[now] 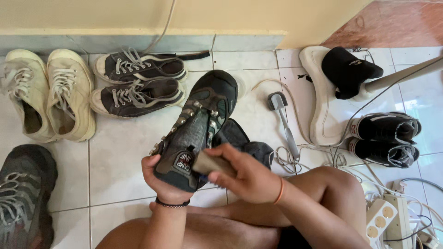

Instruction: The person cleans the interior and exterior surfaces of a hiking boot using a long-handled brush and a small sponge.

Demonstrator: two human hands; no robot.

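My left hand (159,182) grips the ankle end of a dark green and grey hiking boot (198,120) with no laces, its toe pointing away from me. My right hand (242,177) holds a brown shoe brush (210,162) against the boot's tongue, near a red and white patch. A dark cloth (244,140) lies on the floor under the boot. My bare legs are crossed beneath both hands.
Cream sneakers (46,92) and dark canvas sneakers (138,83) line the wall at left. A matching boot (23,193) lies bottom left. A grey-handled brush (284,122), black high-tops (385,138), a black sock (348,69) on a white fan base, cables and a power strip (387,214) crowd the right.
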